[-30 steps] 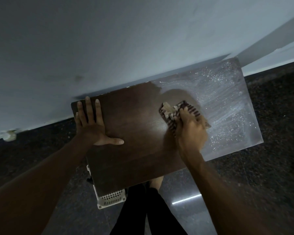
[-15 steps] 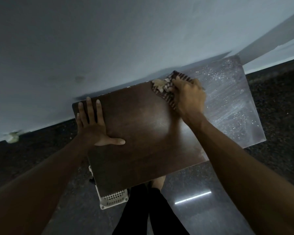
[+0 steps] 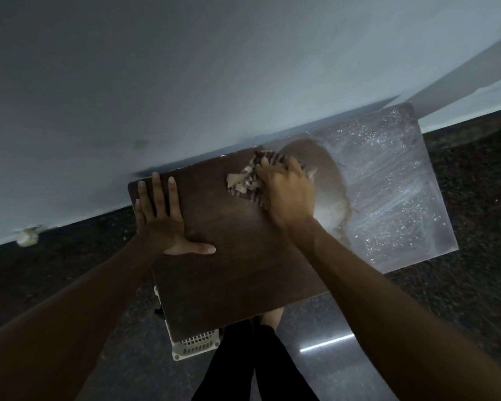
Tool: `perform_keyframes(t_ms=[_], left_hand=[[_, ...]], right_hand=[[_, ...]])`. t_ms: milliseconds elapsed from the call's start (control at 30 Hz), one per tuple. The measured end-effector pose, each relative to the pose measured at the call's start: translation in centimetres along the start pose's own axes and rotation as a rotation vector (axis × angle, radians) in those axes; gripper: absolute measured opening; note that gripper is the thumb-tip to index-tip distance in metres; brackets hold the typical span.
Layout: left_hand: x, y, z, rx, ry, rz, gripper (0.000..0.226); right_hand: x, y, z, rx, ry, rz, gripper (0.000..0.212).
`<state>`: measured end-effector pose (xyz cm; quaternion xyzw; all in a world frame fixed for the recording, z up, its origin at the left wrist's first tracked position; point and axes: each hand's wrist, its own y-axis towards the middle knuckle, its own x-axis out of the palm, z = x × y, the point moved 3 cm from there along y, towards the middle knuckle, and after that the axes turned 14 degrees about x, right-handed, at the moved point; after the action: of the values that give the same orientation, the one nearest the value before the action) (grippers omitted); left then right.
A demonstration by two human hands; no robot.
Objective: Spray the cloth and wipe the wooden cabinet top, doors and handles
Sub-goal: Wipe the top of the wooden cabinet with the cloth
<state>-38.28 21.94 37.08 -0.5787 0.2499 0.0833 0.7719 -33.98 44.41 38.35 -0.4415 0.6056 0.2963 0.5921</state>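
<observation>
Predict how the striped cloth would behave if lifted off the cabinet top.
The striped cloth is bunched and creased under the right hand, so it would probably hang limp. It seems light. Having wiped the wet film, it is perhaps damp.

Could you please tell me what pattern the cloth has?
Dark and pale stripes on the cloth, seen in the head view.

Dim, low-contrast scene with a cool grey cast. Glare washes out the right half of the cabinet top (image 3: 388,192), where droplets sparkle; its left half stays dark. A bright streak reflects off the floor (image 3: 327,344). Wide-angle distortion bends the wall (image 3: 185,68) line; the forearms fall into shadow.
</observation>
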Motion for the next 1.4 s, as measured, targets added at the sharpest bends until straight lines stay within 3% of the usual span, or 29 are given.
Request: perform_keyframes(t_ms=[200,467,567,700,833,900,1100,1333,1400], left_hand=[[0.0,0.1,0.0,-0.003,0.004,0.003,0.171],[0.2,0.3,-0.2,-0.005,0.003,0.004,0.172],[0.2,0.3,-0.2,0.009,0.001,0.005,0.171],[0.2,0.3,-0.2,-0.014,0.019,0.007,0.172],[0.0,0.2,0.2,-0.02,0.019,0.008,0.17],[-0.1,0.1,0.3,-0.016,0.009,0.002,0.171],[-0.1,-0.1,0.5,-0.005,-0.016,-0.007,0.168],[0.0,-0.2,0.5,0.006,-0.024,0.006,0.168],[-0.1,-0.2,0.6,-0.006,-0.022,0.003,0.169]], right_hand=[[-1.3,5.6,2.3,0.181,0.059,-0.013,0.022],[-0.3,3.0,5.6,0.5,0.092,0.085,0.018],[0.4,0.8,2.3,0.436,0.077,0.069,0.023],[1.4,-1.8,-4.1,0.055,0.103,-0.108,0.044],[1.6,-0.7,-3.5,-0.078,0.086,-0.077,0.036],[1.0,0.5,-1.1,-0.043,0.063,-0.016,0.03],[-2.0,6.0,8.4,0.384,0.059,0.077,0.021],[-1.4,3.4,7.4,0.275,0.039,0.121,0.017],[-0.5,0.0,6.6,0.192,0.056,0.084,0.029]])
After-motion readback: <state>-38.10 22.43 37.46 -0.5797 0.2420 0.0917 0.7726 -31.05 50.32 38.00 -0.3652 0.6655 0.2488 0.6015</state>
